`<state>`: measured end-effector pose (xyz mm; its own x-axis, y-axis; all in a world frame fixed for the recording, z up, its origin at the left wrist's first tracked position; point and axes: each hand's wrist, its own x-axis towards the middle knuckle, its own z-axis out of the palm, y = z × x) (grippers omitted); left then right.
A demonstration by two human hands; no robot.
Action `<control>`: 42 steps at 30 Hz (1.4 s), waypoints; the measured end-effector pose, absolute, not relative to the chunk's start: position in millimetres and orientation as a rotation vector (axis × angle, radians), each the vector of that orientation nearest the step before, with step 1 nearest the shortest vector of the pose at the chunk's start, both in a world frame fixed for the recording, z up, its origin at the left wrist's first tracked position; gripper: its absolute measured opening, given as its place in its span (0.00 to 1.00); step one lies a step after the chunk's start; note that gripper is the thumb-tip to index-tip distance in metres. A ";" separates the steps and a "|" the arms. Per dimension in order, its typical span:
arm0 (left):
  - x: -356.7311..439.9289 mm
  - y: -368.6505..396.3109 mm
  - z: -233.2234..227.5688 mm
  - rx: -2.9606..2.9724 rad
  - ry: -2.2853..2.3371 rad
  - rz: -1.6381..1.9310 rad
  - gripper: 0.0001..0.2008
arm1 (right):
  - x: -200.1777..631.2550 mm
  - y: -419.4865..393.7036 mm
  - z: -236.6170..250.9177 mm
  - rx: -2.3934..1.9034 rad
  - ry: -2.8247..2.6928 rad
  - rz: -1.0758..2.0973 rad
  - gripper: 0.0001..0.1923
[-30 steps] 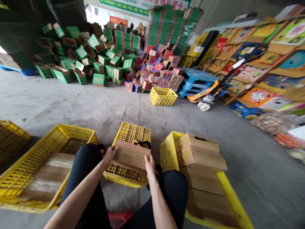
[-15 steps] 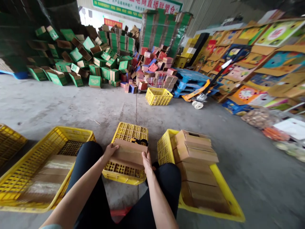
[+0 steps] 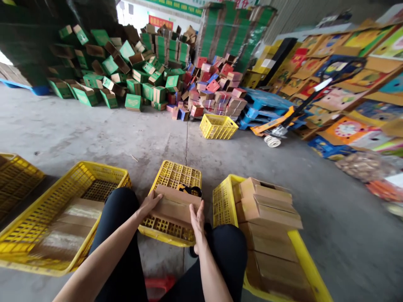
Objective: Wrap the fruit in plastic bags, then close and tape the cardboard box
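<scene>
A flat brown cardboard box [image 3: 174, 205] lies on an upturned yellow crate [image 3: 171, 226] between my knees. My left hand [image 3: 149, 202] grips its left end. My right hand [image 3: 197, 217] presses against its right near corner, fingers straight. A black and yellow tape dispenser [image 3: 189, 190] sits on the crate just behind the box. To the right, a yellow crate [image 3: 222, 201] holds a stack of folded brown boxes [image 3: 267, 205]. To the left, another yellow crate [image 3: 103, 176] holds flat cardboard [image 3: 75, 218].
I sit on a red stool [image 3: 157, 286] on a concrete floor. Piles of green boxes [image 3: 126, 75] and red boxes [image 3: 214, 88] stand at the back, with a yellow crate [image 3: 218, 126], blue pallets [image 3: 261, 107] and a pallet jack [image 3: 277, 126]. Printed cartons [image 3: 346, 84] line the right.
My right hand has shifted from holding the box's right edge to pressing flat at its corner. The view has swung slightly; the box stays on the crate.
</scene>
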<state>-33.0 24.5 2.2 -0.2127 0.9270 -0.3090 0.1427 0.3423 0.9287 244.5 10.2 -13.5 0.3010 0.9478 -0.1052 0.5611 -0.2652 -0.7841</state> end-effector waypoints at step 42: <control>-27.4 22.5 5.4 1.141 1.741 0.913 0.35 | 217.0 40.4 87.7 -2.026 -2.704 0.764 0.70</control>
<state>-27.4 22.5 5.4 -0.2313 0.9395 -0.2527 0.3263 0.3196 0.8896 217.0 40.4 87.7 -0.2818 0.8197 -0.4986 0.9595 0.2386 -0.1500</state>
